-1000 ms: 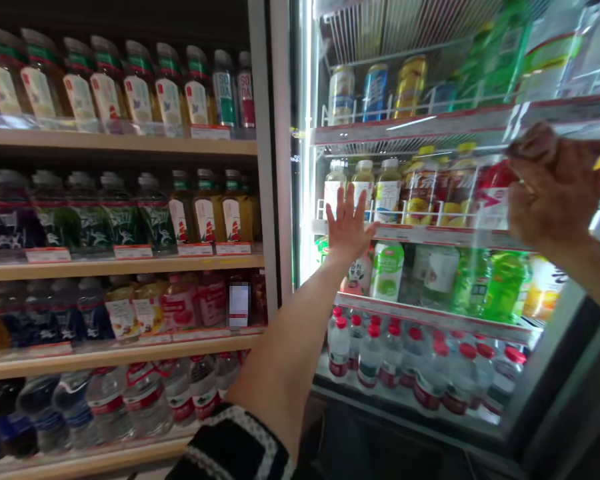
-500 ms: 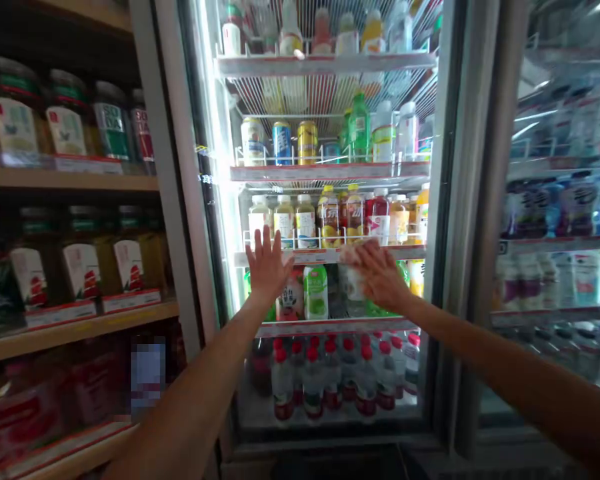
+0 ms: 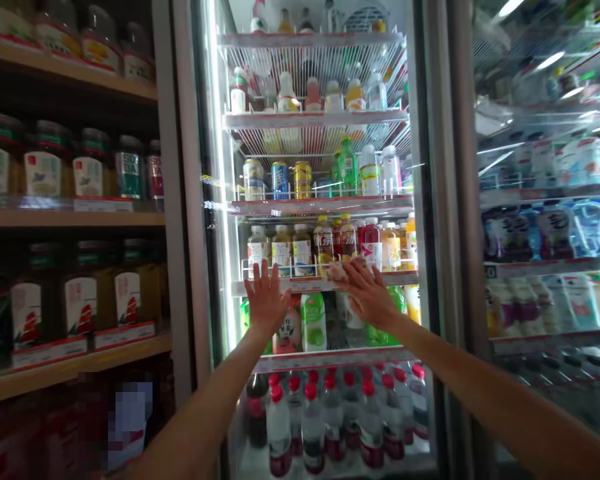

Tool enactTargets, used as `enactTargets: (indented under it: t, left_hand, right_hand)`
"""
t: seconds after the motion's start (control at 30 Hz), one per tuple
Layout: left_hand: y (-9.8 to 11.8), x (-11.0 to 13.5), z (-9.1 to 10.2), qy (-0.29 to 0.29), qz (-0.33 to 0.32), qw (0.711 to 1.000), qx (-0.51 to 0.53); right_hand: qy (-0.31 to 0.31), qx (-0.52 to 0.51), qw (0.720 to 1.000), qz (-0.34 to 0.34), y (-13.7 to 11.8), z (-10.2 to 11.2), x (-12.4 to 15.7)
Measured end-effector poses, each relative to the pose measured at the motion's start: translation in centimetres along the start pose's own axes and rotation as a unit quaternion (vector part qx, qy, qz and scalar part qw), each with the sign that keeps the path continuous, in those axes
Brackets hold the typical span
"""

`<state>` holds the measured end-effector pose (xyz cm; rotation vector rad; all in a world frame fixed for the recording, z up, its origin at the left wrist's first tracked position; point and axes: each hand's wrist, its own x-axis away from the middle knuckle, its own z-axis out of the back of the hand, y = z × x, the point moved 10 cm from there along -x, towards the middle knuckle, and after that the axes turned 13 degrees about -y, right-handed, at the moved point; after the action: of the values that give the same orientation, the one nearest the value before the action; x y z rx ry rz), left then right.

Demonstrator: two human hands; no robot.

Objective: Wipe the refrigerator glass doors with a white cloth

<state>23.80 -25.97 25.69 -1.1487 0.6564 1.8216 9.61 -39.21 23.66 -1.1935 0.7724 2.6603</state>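
Observation:
My left hand (image 3: pixel 267 303) lies flat against the glass door of a lit drinks cooler, fingers spread, with nothing in it. Under the fingers of my right hand (image 3: pixel 367 293) is a crumpled pale cloth (image 3: pixel 337 272), pressed to the same glass. Both hands are level with the price rail (image 3: pixel 305 285) of a middle shelf. Behind the glass, yellow-capped tea bottles (image 3: pixel 324 243) stand above the hands, and a green-and-white bottle (image 3: pixel 313 321) sits between them, lower down. Part of the cloth is hidden by my right hand.
Wooden shelves (image 3: pixel 80 219) with jars and bottles stand at the left. A metal door frame (image 3: pixel 455 167) separates this cooler from another stocked one on the right. Red-capped bottles (image 3: pixel 311 427) fill the bottom shelf.
The view has tilted upward, so the upper shelves show more and everything sits lower. My right hand and the cloth have shifted slightly left across the glass; my left hand stays spread.

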Motion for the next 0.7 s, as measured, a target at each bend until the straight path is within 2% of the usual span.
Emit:
enactTargets:
  t: [0.03,0.1,0.2,0.23,0.3,0.4,0.53,0.7]
  left_hand:
    - [0.5,0.0,0.6,0.017,-0.007,1.0,0.016]
    - [2.5,-0.1,1.7,0.041,-0.053,0.995,0.067]
    - [6.8,-0.6,1.9,0.013,-0.164,0.969,0.185]
    - [7.9,-0.9,1.8,0.003,-0.181,0.959,0.219]
    - [9.0,-1.6,1.3,-0.002,-0.173,0.952,0.252]
    - [9.6,-2.7,0.6,0.016,-0.128,0.967,0.219]
    - [10.9,-4.1,0.5,0.047,-0.082,0.987,0.13]
    - [13.2,-6.2,0.3,0.088,-0.043,0.993,0.063]
  right_hand:
    - [0.015,-0.019,0.999,-0.028,0.2,0.5,-0.8]
    - [0.035,-0.056,0.997,-0.037,-0.2,1.0,-2.5]
    - [0.045,-0.102,0.994,0.006,-1.7,0.7,-4.0]
    - [0.049,-0.116,0.992,0.021,-2.0,0.5,-3.9]
    - [0.051,-0.137,0.988,0.052,-2.2,0.3,-3.3]
    - [0.064,-0.14,0.985,0.076,-1.0,0.4,-1.2]
    - [0.139,-0.109,0.984,0.023,2.5,1.8,1.3]
    - [0.19,-0.087,0.977,-0.046,4.9,2.5,1.7]
